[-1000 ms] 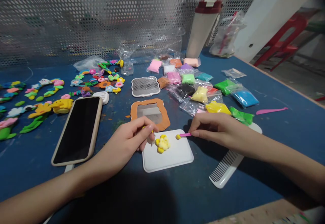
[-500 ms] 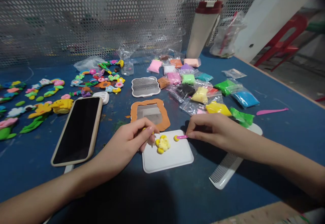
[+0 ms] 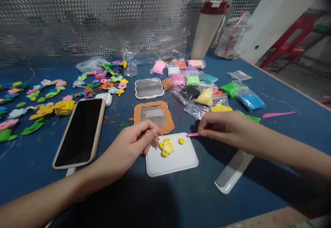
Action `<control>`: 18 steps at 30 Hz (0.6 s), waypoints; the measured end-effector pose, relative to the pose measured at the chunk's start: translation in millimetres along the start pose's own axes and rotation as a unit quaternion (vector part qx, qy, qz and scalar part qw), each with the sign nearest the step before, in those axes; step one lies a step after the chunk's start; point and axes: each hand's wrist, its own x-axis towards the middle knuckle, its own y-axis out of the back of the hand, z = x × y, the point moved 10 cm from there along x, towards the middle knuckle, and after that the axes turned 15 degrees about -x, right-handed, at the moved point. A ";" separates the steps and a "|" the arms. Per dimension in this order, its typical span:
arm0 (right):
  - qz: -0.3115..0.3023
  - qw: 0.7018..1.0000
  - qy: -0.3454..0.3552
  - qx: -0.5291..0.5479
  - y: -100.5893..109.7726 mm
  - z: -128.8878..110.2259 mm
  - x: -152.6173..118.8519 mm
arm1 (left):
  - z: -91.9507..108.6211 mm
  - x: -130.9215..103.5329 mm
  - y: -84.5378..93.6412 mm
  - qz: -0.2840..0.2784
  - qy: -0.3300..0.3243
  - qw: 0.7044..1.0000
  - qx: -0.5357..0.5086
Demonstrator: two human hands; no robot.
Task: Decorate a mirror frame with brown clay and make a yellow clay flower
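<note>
On a small white tray (image 3: 178, 164) lie a cluster of pale and bright yellow clay pieces (image 3: 167, 147) and, apart from it, one yellow clay ball (image 3: 181, 141). My right hand (image 3: 217, 126) pinches a thin pink modelling tool (image 3: 192, 135), whose tip is over the tray's back right edge, apart from the ball. At the tray's left edge, my left hand (image 3: 137, 138) has its fingers closed around a bit of yellow clay (image 3: 148, 131), mostly hidden by the fingers. Just behind the tray is a mirror frame covered in orange clay (image 3: 168, 119).
A phone (image 3: 79, 135) lies left of my left arm, near colourful clay figures (image 3: 42, 110). Bagged clay (image 3: 205, 97) is spread behind my right hand. A white comb (image 3: 232, 172) lies under my right forearm. A tumbler (image 3: 208, 31) stands at the back by the perforated metal panel (image 3: 90, 21).
The pink tool has come off the single yellow ball, as my right hand moved right and slightly back. My left hand stays where it was.
</note>
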 end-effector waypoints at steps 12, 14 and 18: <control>0.093 0.975 0.175 -0.100 4.2 -62.4 -3.0 | 15.4 -10.6 -5.4 0.017 -0.059 0.962 0.265; 0.076 0.974 0.186 -0.102 -2.8 -66.7 -0.1 | 11.9 -11.8 -9.5 0.010 -0.053 0.939 0.339; 0.067 0.974 0.194 -0.095 -6.6 -64.8 1.5 | 6.0 -13.7 -16.4 0.002 -0.065 0.895 0.441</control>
